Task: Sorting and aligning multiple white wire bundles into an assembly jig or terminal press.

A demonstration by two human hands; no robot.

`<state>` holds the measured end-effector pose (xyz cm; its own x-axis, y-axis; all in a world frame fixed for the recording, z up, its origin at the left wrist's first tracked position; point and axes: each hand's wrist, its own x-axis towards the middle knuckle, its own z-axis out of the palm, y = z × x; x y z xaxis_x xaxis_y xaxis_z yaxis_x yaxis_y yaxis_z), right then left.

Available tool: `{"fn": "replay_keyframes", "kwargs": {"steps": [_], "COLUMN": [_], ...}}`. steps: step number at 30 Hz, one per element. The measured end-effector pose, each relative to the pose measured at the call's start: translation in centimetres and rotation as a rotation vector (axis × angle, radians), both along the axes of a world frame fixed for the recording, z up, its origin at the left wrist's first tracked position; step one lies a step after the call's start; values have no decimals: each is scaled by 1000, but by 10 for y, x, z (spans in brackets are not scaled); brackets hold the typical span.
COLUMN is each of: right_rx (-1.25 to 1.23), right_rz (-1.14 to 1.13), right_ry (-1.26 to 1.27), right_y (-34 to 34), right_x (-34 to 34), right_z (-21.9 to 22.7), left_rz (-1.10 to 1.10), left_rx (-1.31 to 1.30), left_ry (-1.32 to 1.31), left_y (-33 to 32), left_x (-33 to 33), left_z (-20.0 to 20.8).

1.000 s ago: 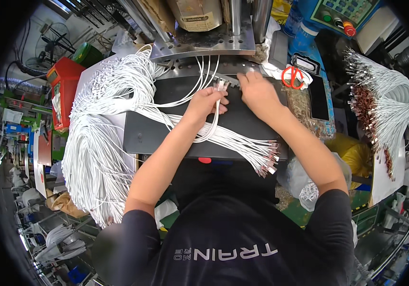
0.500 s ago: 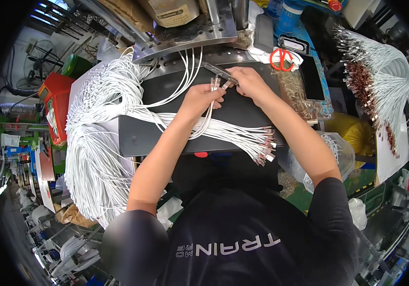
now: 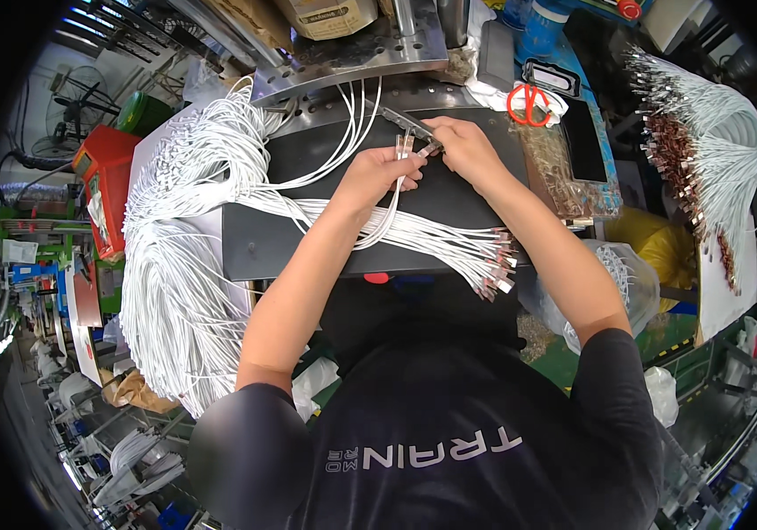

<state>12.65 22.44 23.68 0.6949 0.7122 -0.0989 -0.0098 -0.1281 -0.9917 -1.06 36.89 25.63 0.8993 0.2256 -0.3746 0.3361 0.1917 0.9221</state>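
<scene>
My left hand [image 3: 383, 181] is closed on a few white cables [image 3: 396, 212], their connector ends [image 3: 404, 144] sticking up past the thumb. In my right hand [image 3: 469, 152] is a long, flat, dark grey tool [image 3: 401, 117] whose exact kind I cannot make out. Its near end lies close to the cable ends, between the two hands. Right fingers hide part of it. Below my hands a bundle of white cables [image 3: 431, 240] runs across the black work surface [image 3: 281, 256], with brownish and white connectors [image 3: 495, 274] at its right end.
Large piles of white cables [image 3: 180, 309] hang at the left beside a red bin [image 3: 105, 190]. A perforated metal stand [image 3: 352, 71] rises behind. Red-handled scissors [image 3: 529, 106] and a black phone-like slab [image 3: 584, 141] lie right. Another cable bundle [image 3: 723, 132] hangs far right.
The whole view has shifted slightly. My left thumb reaches a little farther toward the tool's near end; both hands keep their hold, and the cable bundle lies as before.
</scene>
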Motion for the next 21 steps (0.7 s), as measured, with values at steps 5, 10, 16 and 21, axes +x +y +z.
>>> {"fn": "replay_keyframes", "kwargs": {"steps": [5,10,16,21], "right_rx": [-136,-57,-75,-71], "right_rz": [5,116,221,262], "right_ry": [-257,-40,-127,-180], "right_y": [-5,-11,-11,-13], "right_x": [-8,15,15,13], "right_z": [2,4,-5,-2], "left_rz": [19,-18,-97,13], "left_rx": [-38,-85,-34,-54], "left_ry": [18,105,158,119], "left_y": [-2,19,21,10], "left_x": [-3,-7,0,-2], "left_z": [7,11,4,10]}}
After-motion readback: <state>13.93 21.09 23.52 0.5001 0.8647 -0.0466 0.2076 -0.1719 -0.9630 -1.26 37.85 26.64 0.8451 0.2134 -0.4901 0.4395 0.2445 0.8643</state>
